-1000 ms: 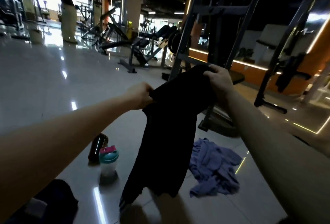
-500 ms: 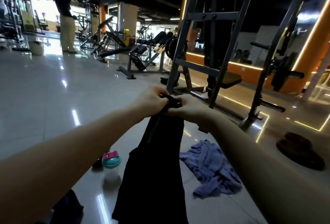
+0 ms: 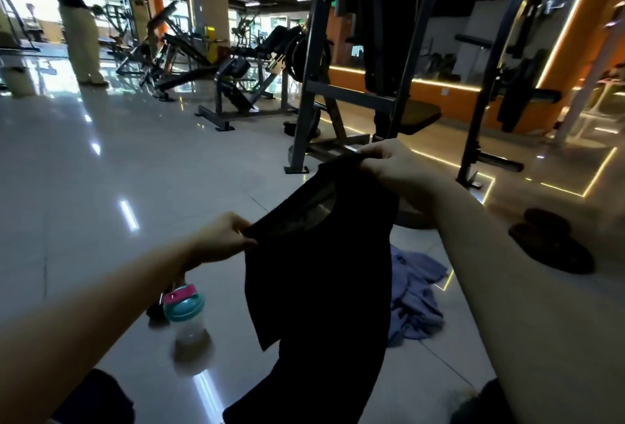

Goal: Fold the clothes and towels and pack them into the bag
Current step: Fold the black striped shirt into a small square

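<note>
Holding a black garment (image 3: 321, 271) up in front of the body, the person is stretching its top edge between both hands. The left hand (image 3: 225, 237) is pinching one end of that edge between thumb and curled fingers, lower and nearer. The right hand (image 3: 389, 161) is gripping the other end, higher and farther out, with its fingers curled round the cloth. The garment is hanging slack from the two hands, above the tiled floor (image 3: 101, 170).

A blue-grey towel (image 3: 416, 298) is lying crumpled on the floor behind the garment, partly hidden by it. A shaker bottle (image 3: 184, 315) with a teal lid and pink cap is standing on the floor below the left forearm, blurred. Something dark is sitting in the lower left corner; I cannot tell whether it is the bag. A steel rack (image 3: 355, 92) is standing beyond the right hand.
</note>
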A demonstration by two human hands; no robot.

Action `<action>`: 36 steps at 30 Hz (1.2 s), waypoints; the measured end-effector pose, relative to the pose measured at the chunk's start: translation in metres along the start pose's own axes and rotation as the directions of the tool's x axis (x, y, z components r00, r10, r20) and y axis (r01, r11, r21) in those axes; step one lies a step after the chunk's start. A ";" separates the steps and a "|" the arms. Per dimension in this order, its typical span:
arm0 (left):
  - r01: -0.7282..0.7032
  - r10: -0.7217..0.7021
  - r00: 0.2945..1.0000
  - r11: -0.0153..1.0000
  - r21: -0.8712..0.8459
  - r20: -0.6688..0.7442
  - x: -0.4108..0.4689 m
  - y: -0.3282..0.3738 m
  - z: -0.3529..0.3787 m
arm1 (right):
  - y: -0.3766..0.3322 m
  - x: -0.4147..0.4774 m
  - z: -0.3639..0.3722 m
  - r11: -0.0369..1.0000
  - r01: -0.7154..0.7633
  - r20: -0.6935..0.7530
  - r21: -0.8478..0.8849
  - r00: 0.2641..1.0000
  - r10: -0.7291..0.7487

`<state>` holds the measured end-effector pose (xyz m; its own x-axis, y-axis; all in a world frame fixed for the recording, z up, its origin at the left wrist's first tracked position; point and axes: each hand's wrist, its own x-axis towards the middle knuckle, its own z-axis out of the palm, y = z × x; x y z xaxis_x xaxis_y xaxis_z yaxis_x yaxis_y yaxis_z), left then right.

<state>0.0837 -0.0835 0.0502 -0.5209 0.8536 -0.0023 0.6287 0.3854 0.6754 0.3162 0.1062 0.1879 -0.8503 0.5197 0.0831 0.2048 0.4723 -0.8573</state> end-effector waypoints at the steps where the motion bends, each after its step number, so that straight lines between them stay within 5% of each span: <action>1: -0.013 0.011 0.996 1.000 -0.022 -0.091 0.001 0.006 -0.003 | 0.005 -0.001 -0.004 0.999 -0.024 -0.031 0.028 0.999 0.025; 9: -0.194 0.065 0.927 0.926 -0.323 -0.369 -0.005 0.033 -0.024 | 0.036 -0.005 -0.028 0.961 -0.125 -0.234 0.248 0.955 0.184; 17: -0.060 0.085 0.766 0.996 0.061 -0.637 -0.024 0.028 -0.045 | 0.030 -0.040 -0.024 0.936 0.080 -0.142 0.342 0.989 -0.033; 26: -0.062 0.219 0.803 0.955 0.289 -0.555 -0.056 0.025 -0.070 | 0.013 -0.067 -0.020 0.960 0.279 -0.389 0.009 0.886 -0.254; 31: -0.088 0.423 0.796 0.788 0.609 -0.432 -0.082 0.025 -0.078 | 0.005 -0.084 -0.009 0.930 0.326 -0.554 -0.167 0.749 -0.362; 34: 0.006 0.355 0.779 0.820 0.572 -0.516 -0.102 0.027 -0.072 | -0.005 -0.086 0.005 0.919 0.298 -0.610 -0.259 0.687 -0.395; 36: 0.115 0.119 0.764 0.942 0.315 -0.634 -0.109 0.035 -0.076 | -0.014 -0.089 0.007 0.923 0.278 -0.660 -0.265 0.645 -0.384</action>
<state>0.1181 -0.1899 0.1301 -0.6895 0.4758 0.5460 0.7142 0.5718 0.4037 0.3858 0.0480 0.1892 -0.3073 0.6241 0.7184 0.0813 0.7693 -0.6337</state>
